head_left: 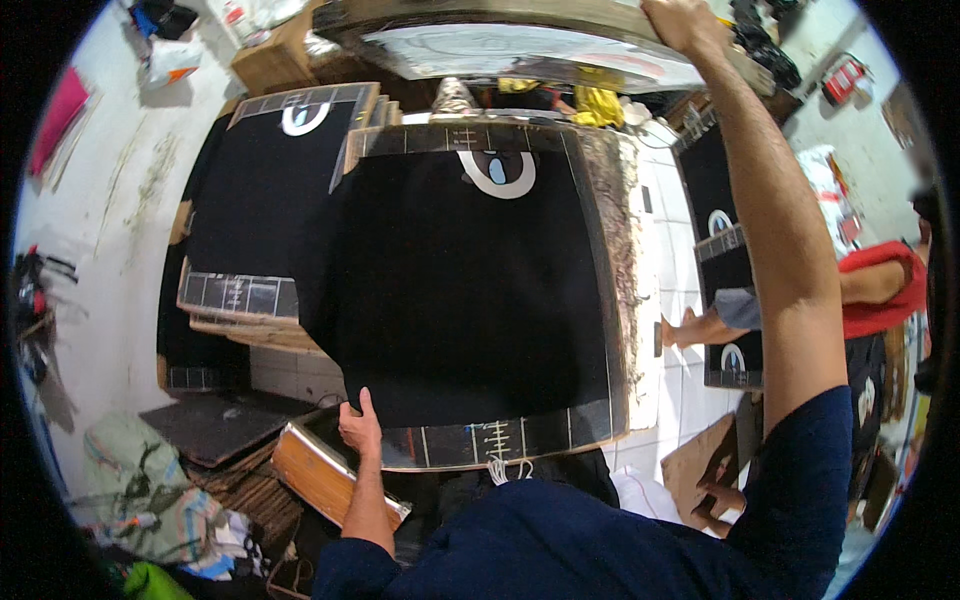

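A black fabric piece (460,290) lies flat on a board (450,445) marked with white lines, in front of me. Near its top edge is a printed white, grey and blue eye shape (498,174). My left hand (360,425) is at the lower left corner of the fabric, thumb raised along it and fingers closed at its edge. Stretched far forward, my right hand (690,25) grips the right end of a wood-framed printing screen (530,50). The screen is tilted up above the board's far edge, its pale mesh smeared.
To the left, more black fabric (250,220) lies on stacked boards. An orange-brown wooden piece (325,470) sits beside my left forearm. Another person in a red garment (880,290) is at the right, near further printed black panels (705,190). A fire extinguisher (843,78) is by the far right wall.
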`<move>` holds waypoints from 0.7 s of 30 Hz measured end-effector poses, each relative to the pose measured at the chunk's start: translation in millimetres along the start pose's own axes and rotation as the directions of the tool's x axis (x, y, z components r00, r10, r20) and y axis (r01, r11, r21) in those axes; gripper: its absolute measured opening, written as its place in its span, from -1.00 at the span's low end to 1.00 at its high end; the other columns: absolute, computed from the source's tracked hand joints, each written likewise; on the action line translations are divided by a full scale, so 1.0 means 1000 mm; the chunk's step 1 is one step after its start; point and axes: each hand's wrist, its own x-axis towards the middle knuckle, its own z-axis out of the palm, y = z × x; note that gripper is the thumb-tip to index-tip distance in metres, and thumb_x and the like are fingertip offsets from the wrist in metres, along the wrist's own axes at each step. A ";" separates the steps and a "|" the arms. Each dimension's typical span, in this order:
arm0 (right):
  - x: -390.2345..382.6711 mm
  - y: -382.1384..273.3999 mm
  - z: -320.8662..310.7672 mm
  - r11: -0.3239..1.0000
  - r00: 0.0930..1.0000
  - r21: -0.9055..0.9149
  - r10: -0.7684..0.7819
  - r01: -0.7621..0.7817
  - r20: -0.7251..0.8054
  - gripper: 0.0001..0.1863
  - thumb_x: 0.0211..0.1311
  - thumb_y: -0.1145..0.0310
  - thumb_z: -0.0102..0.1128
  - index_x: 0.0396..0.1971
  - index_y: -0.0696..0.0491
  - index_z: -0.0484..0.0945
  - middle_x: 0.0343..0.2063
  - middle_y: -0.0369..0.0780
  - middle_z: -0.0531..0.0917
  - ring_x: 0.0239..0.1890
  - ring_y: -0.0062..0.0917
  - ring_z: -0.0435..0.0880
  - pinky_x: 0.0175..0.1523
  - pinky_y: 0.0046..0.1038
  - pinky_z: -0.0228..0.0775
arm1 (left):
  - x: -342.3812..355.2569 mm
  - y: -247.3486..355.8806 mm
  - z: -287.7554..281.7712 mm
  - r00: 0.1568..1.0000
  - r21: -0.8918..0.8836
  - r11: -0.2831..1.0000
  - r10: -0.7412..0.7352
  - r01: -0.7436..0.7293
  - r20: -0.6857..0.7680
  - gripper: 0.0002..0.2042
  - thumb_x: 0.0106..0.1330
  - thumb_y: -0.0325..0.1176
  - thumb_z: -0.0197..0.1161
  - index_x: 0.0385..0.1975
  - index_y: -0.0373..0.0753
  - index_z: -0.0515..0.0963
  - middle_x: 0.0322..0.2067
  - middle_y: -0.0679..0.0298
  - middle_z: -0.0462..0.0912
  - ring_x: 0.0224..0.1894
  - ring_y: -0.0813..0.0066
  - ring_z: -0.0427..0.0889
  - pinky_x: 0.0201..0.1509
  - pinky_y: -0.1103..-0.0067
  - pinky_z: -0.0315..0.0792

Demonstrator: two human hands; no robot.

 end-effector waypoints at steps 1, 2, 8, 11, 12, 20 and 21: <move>-0.003 -0.002 0.000 1.000 1.000 0.003 0.008 -0.008 -0.018 -0.39 0.31 -0.25 0.03 0.14 -0.18 0.72 0.17 -0.05 0.69 0.24 -0.11 0.64 0.39 -0.16 0.40 | -0.003 0.014 0.004 0.998 -0.032 0.998 0.047 -0.046 0.033 -0.34 0.30 0.32 0.32 -0.38 -0.34 0.53 -0.43 -0.11 0.69 -0.24 -0.30 0.68 -0.14 0.01 0.47; -0.006 -0.003 0.000 1.000 0.999 0.008 0.012 -0.012 -0.033 -0.39 0.31 -0.25 0.03 0.13 -0.17 0.73 0.17 -0.05 0.69 0.24 -0.11 0.65 0.39 -0.15 0.40 | -0.007 0.028 0.010 0.995 -0.045 0.994 0.100 -0.100 0.002 -0.36 0.28 0.30 0.35 -0.35 -0.34 0.57 -0.43 -0.11 0.71 -0.25 -0.30 0.69 -0.15 0.02 0.48; -0.009 -0.005 -0.001 1.000 1.000 0.032 0.000 0.001 -0.025 -0.40 0.30 -0.22 0.01 0.09 -0.17 0.75 0.12 -0.02 0.71 0.21 -0.08 0.67 0.37 -0.14 0.42 | -0.005 0.066 0.039 0.950 -0.041 0.957 0.289 -0.286 0.116 -0.16 0.16 0.36 0.43 0.09 -0.40 0.60 -0.11 -0.18 0.74 0.02 -0.29 0.68 0.11 0.08 0.50; -0.005 -0.007 -0.004 0.999 0.997 0.033 0.003 -0.001 -0.074 -0.45 0.28 -0.16 0.00 -0.01 -0.14 0.79 0.04 -0.02 0.75 0.14 -0.07 0.70 0.31 -0.12 0.47 | -0.005 0.068 0.045 0.942 -0.075 0.969 0.246 -0.235 0.229 -0.13 0.12 0.37 0.45 0.11 -0.41 0.59 -0.04 -0.16 0.73 0.09 -0.25 0.67 0.18 0.10 0.49; -0.002 -0.007 -0.006 0.999 0.998 0.035 -0.017 0.019 -0.058 -0.45 0.27 -0.16 0.00 -0.03 -0.13 0.79 0.03 -0.02 0.75 0.13 -0.07 0.71 0.30 -0.13 0.47 | -0.006 0.069 0.044 0.939 -0.101 0.959 0.281 -0.266 0.199 -0.13 0.12 0.38 0.44 0.09 -0.41 0.59 -0.06 -0.16 0.74 0.07 -0.25 0.67 0.17 0.09 0.50; 0.025 -0.013 -0.011 0.994 0.994 0.042 -0.096 0.098 -0.042 -0.41 0.26 -0.16 0.00 -0.06 -0.02 0.78 0.07 0.00 0.73 0.16 -0.07 0.69 0.28 -0.14 0.48 | -0.015 0.084 0.032 0.949 -0.029 0.974 0.225 -0.225 0.219 -0.17 0.12 0.39 0.44 -0.08 -0.43 0.59 -0.29 -0.14 0.73 -0.15 -0.25 0.71 0.01 0.08 0.51; 0.029 -0.013 -0.012 0.996 0.996 0.034 -0.087 0.088 -0.028 -0.40 0.26 -0.16 0.00 -0.05 -0.01 0.77 0.08 0.00 0.72 0.17 -0.07 0.68 0.29 -0.14 0.48 | -0.015 0.085 0.032 0.954 0.039 0.980 0.178 -0.193 0.242 -0.20 0.12 0.38 0.44 -0.15 -0.42 0.59 -0.29 -0.14 0.72 -0.15 -0.26 0.71 0.00 0.08 0.51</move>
